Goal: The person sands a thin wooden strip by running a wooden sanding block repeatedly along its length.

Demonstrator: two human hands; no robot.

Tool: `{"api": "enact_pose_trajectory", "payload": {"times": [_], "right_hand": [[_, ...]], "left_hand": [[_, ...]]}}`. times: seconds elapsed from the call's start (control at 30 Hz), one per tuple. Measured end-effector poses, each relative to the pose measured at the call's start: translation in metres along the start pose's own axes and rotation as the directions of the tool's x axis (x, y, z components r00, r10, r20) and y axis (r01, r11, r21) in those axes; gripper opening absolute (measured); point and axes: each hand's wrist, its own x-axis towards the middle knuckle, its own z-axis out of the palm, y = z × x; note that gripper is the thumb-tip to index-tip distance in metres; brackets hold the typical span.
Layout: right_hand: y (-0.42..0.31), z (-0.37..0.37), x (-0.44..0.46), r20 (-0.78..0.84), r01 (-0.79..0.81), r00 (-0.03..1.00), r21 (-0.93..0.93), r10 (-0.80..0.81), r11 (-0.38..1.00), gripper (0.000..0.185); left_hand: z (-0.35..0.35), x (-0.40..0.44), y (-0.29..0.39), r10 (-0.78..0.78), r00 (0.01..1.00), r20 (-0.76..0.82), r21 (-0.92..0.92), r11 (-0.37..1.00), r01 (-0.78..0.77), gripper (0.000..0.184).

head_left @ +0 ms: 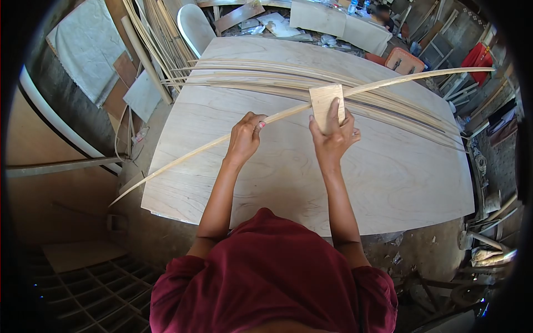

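A long, thin wooden strip [189, 156] runs slantwise across the view, from past the table's lower left edge up to the far right. My left hand [244, 137] is closed around it left of the middle, thumb on the near side. In my right hand [336, 133] is a flat, rectangular wooden block [323, 104], its far end lying over the strip. One finger stretches along the top of the block. What lies under the block is hidden. Both hands are above a pale plywood tabletop [283, 177].
Several loose wooden strips [244, 83] lie across the tabletop's far half. More strips [158, 33] lean at the back left beside a white chair [195, 28]. An orange chair [404, 61] stands beyond the right corner. A person [383, 16] is in the background.
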Motion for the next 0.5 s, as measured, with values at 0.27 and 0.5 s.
{"api": "enact_pose_trajectory", "payload": {"times": [0.27,0.5], "right_hand": [[-0.017,0.008,-0.041,0.186,0.205,0.960,0.040,-0.208,0.978,0.074],[-0.002,-0.004,0.002,-0.017,0.021,1.000,-0.036,-0.021,0.999,0.076]], "left_hand": [[0.006,0.003,-0.011,0.037,0.999,0.017,-0.057,0.998,-0.036,0.028],[-0.005,0.008,0.005,-0.036,0.993,0.112,-0.061,0.997,0.043,0.035]]}}
